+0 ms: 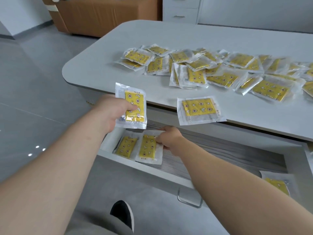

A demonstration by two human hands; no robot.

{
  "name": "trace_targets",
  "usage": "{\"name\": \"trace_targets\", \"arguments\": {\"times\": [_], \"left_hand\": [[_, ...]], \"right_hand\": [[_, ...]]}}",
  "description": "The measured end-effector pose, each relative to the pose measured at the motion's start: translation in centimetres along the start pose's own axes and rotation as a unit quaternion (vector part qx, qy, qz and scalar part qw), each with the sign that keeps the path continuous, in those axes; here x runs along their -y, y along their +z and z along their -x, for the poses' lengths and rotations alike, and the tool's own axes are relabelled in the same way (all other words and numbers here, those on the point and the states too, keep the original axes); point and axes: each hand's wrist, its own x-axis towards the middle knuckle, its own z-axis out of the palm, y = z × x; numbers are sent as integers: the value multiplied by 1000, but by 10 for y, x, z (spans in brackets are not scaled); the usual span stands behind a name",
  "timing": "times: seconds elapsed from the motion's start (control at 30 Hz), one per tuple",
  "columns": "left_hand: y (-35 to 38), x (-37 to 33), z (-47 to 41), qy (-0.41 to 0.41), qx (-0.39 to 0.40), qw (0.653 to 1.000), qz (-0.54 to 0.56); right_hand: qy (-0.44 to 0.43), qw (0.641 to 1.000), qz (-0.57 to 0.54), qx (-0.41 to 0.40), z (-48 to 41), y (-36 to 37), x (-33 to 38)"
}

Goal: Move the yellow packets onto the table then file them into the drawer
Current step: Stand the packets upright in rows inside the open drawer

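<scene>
Bare forearms reaching over the open drawer, left hand pinching an upright packet above it, right hand gripping a flat packet lying inside beside a neighbouring packet, loose packets lying scattered across the table

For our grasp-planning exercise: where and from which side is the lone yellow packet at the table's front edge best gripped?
Pinch the lone yellow packet by its clear near border, coming from the front. It lies flat, but that border seems to overhang the table edge, so a pinch from above and beneath could probably close on it.
</scene>
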Motion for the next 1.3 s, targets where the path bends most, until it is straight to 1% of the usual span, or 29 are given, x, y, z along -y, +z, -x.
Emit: {"name": "trace_targets", "arguments": {"times": [0.07, 0.13, 0.17, 0.2, 0.23, 0.3, 0.37, 0.4, 0.47, 0.6, 0.67, 0.73, 0.8, 0.83, 0.87, 0.9, 0.93, 0.97, 1.03, 1.13, 1.2, 1.3], "left_hand": [[3, 2, 0, -1, 4, 1000, -19], [5, 6, -1, -11, 9, 999, -45], [6, 8, -2, -16, 14, 998, -57], [6, 11, -3, -22, 18, 997, -70], [7, 13, -4, -28, 23, 996, -83], [7, 17, -5, -47, 32, 992, -111], [6, 21, -6, -65, 40, 987, -143], [6, 23, -7, -72, 44, 985, -154], [7, 27, -7, -82, 55, 980, -172], [15, 30, -9, -100, 80, 970, -205], [22, 31, -8, -108, 84, 965, -224], [33, 30, -6, -117, 100, 958, -242], [47, 29, -4, -128, 124, 948, -266], [54, 30, -3, -130, 137, 940, -284], [63, 31, -1, -131, 153, 931, -305], [70, 33, 0, -127, 165, 921, -329], [78, 36, 1, -118, 173, 910, -358], [84, 38, 1, -108, 176, 898, -388], [95, 41, 2, -86, 177, 874, -444], [100, 42, 5, -34, 158, 812, -561], [96, 46, 4, -14, 140, 790, -597], [90, 58, 4, -9, 123, 760, -638]], "right_hand": [[11, 999, -45, -7, 0, -3, 1], [25, 994, -103, 10, 0, -2, 1], [23, 993, -109, 26, 1, 0, 0], [18, 995, -92, 44, 2, 2, 0], [11, 996, -59, 62, 4, 5, -1], [-21, 995, 61, 82, 6, 11, -2], [-75, 977, 184, 73, 11, 12, 3], [-100, 966, 227, 68, 13, 12, 4], [-110, 953, 271, 74, 18, 9, 5], [-71, 960, 261, 75, 18, -3, -1], [-42, 977, 206, 39, 20, -12, -4], [-24, 993, 115, 0, 22, -23, -5], [33, 994, 103, -11, 30, -33, 1], [73, 994, 84, -12, 33, -37, 1], [80, 995, 63, -10, 36, -42, 3], [45, 992, 117, -8, 42, -48, 3], [50, 986, 159, -13, 44, -53, 2], [59, 983, 173, -7, 50, -59, -1], [85, 987, 136, -2, 59, -69, -5], [81, 993, 86, -14, 70, -84, -14], [83, 995, 62, -4, 76, -89, -17], [68, 997, -33, 7, 87, -87, -17]]}}
